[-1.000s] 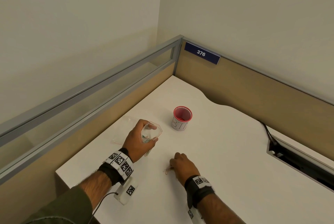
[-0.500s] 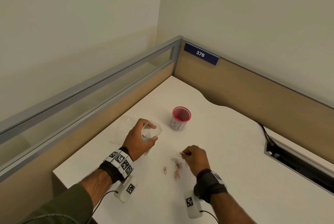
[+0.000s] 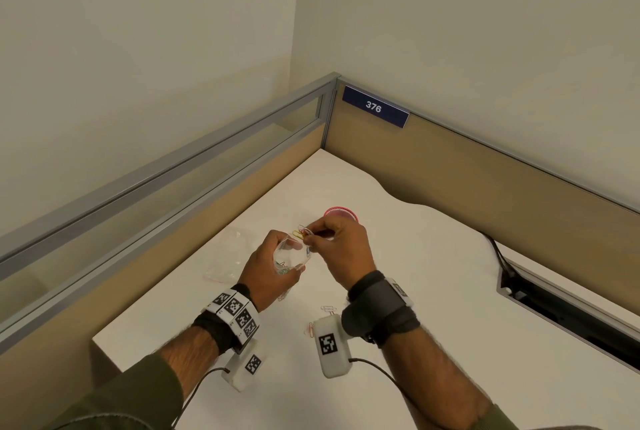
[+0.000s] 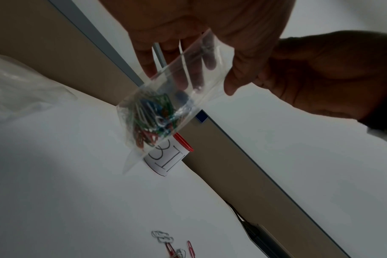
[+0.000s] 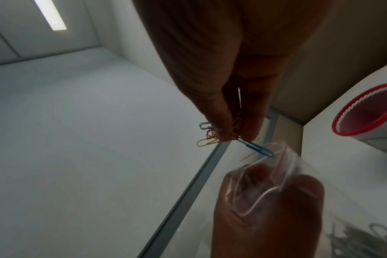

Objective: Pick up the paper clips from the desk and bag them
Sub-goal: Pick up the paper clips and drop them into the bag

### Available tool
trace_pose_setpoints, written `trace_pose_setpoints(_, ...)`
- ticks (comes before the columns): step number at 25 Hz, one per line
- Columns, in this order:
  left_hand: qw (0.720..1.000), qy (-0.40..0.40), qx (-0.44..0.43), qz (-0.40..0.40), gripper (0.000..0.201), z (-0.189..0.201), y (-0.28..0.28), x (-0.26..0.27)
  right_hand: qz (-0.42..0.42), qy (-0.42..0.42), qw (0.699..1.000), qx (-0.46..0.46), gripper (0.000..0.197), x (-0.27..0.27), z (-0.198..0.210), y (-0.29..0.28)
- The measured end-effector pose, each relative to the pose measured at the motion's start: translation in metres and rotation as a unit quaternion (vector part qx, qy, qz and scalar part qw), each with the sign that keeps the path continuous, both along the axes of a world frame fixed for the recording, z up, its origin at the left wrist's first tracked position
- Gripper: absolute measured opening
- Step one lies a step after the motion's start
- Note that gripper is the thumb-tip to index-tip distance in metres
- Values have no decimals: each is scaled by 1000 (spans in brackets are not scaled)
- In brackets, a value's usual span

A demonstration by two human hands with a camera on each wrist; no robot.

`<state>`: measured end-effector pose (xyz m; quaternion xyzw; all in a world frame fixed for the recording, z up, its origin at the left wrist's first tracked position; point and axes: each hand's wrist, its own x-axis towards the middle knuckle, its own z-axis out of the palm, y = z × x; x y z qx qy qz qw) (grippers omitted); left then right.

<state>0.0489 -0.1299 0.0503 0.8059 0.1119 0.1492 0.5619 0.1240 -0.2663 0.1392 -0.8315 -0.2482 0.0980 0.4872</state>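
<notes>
My left hand [image 3: 273, 263] holds a small clear zip bag [image 3: 291, 254] up off the desk by its mouth; several coloured paper clips [image 4: 150, 118] sit in its bottom. My right hand [image 3: 341, 246] pinches a bunch of paper clips [image 3: 303, 232], yellow, red and blue, right above the bag's open mouth [image 5: 261, 176]. In the right wrist view the blue clip [image 5: 257, 148] hangs down toward the opening. A few loose clips [image 3: 320, 318] still lie on the white desk [image 3: 433, 291] beneath my right wrist, also seen as loose clips [image 4: 172, 244] in the left wrist view.
A red mesh cup [image 3: 341, 213] with a paper label stands just behind my right hand. More clear plastic bags [image 3: 225, 256] lie left of my left hand. A cable slot [image 3: 568, 305] runs along the right. Partition walls [image 3: 485, 180] close the desk's back and left.
My right hand lifted off the desk with a bunch of clips and moved up and left to the bag's mouth. The left hand kept holding the bag, tilting it slightly.
</notes>
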Motion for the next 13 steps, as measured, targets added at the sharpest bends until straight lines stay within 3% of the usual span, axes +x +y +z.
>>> trace_pose_setpoints(7, 1000, 18, 1, 7, 47, 3, -2, 0, 15, -10, 999, -50, 8, -10, -6, 15)
trace_pose_setpoints(13, 1000, -6, 7, 0, 45, -4, 3, -3, -42, -25, 998, -38, 15, 9, -17, -12)
